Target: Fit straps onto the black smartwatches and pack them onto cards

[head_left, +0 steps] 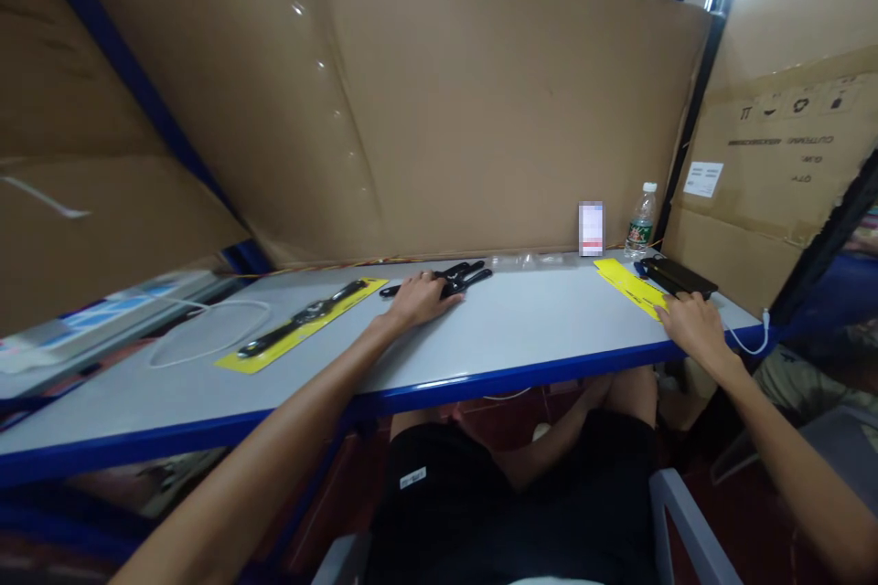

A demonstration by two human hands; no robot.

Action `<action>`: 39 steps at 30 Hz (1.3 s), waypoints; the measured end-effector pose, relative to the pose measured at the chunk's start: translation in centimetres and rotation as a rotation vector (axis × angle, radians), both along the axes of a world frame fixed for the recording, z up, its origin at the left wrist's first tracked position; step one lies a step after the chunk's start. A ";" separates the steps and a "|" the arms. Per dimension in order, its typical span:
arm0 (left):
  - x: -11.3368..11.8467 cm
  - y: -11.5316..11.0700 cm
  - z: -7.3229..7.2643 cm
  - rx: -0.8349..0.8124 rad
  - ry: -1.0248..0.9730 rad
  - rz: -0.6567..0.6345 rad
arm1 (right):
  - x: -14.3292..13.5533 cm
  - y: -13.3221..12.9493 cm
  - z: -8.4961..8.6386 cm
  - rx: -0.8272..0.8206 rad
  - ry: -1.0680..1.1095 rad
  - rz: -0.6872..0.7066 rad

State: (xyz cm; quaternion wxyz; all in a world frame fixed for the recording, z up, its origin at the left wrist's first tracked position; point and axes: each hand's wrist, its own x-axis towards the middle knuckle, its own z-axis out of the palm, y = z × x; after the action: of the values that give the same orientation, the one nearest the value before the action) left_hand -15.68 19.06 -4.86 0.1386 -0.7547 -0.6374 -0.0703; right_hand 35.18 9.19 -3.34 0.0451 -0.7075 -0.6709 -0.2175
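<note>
My left hand (420, 300) lies over a small pile of black tools (473, 279) with long handles, near the back of the table. Its fingers curl down onto them, and part of the pile is hidden underneath. On the right, my right hand (691, 325) has its fingers bent at the near end of a yellow card (629, 287), seeming to pinch its edge. Just behind that hand lies a black oblong object (678, 278). Left of my left hand, another yellow card (257, 360) bears a long black tool (302, 318) with a rounded middle.
Clear plastic packaging (535, 261) lies along the back of the grey tabletop (521, 329). A phone (591, 228) and a water bottle (640, 224) stand at the back right. White cable (264, 320) loops at left. Cardboard walls (514, 110) enclose the table.
</note>
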 end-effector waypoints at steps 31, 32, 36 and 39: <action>8.6 -6.4 -0.4 -0.036 -0.350 -0.381 | -17.8 17.3 -0.2 -0.207 0.498 0.681; 8.7 -6.4 -0.6 -0.009 -0.339 -0.386 | -17.7 17.3 -0.2 -0.209 0.510 0.686; 8.8 -6.7 -0.9 0.013 -0.320 -0.400 | -17.3 17.6 0.0 -0.139 0.580 0.673; 8.9 -6.8 -0.8 0.011 -0.322 -0.397 | -16.8 17.7 0.6 -0.058 0.678 0.641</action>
State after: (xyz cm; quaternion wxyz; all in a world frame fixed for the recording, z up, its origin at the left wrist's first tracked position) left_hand -6.74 12.31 -5.66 0.0230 -0.8433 -0.4902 -0.2190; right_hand 18.38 26.92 -2.79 0.3070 -0.4967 -0.8088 0.0699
